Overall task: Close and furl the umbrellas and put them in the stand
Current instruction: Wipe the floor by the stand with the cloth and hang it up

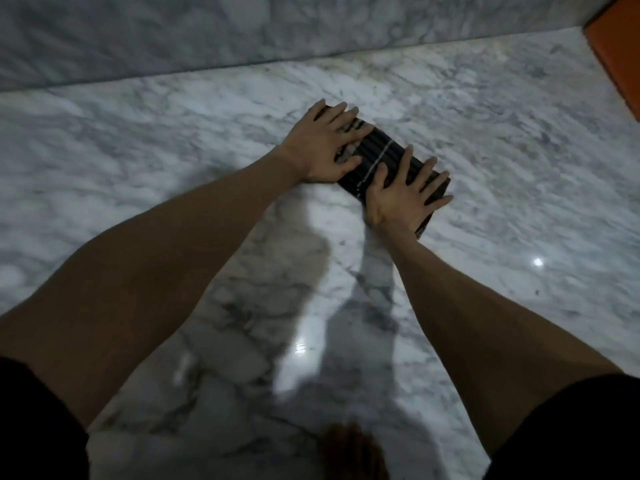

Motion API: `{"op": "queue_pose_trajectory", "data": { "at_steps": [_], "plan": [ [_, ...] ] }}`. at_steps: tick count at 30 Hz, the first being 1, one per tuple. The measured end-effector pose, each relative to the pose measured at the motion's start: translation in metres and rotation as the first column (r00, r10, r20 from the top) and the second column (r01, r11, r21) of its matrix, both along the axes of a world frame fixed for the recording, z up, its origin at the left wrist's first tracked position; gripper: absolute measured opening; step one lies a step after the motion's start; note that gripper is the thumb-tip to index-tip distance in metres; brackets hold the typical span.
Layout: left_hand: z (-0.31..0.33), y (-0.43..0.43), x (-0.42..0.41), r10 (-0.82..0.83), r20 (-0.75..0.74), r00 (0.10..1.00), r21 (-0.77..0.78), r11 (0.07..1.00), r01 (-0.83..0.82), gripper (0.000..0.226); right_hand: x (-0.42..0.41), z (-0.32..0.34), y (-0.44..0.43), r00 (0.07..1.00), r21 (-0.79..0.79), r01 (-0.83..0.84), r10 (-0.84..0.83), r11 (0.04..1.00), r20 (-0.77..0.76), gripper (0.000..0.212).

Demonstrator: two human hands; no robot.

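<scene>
Pressing flat-fingered left hand (320, 147), right hand (401, 194) atop black umbrella (375, 155), gripping nothing

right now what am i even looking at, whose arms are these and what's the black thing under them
There is no machine here: a person wears one camera on the head, so you look down along their own bare arms. The left hand and the right hand lie flat, fingers spread, on a dark ribbed object that rests on the marble floor. I cannot tell whether it is a furled umbrella or the stand. Neither hand grips it. Behind is a marble wall, and an orange edge shows at top right.
</scene>
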State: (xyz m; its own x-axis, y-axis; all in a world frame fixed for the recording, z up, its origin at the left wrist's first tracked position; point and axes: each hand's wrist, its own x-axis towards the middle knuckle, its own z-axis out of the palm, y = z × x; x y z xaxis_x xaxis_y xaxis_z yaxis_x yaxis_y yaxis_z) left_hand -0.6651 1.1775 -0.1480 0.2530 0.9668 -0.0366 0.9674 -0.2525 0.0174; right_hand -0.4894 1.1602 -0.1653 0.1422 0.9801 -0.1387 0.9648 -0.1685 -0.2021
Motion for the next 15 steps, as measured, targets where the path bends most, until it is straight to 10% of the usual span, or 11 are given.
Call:
{"op": "queue_pose_trajectory", "data": {
  "at_steps": [15],
  "plan": [
    [-0.01, -0.221, -0.258, 0.365, 0.019, 0.931, 0.036, 0.93, -0.366, 0.067, -0.26, 0.001, -0.162, 0.93, 0.039, -0.366, 0.367, 0.93, -0.031, 0.065]
  ]
}}
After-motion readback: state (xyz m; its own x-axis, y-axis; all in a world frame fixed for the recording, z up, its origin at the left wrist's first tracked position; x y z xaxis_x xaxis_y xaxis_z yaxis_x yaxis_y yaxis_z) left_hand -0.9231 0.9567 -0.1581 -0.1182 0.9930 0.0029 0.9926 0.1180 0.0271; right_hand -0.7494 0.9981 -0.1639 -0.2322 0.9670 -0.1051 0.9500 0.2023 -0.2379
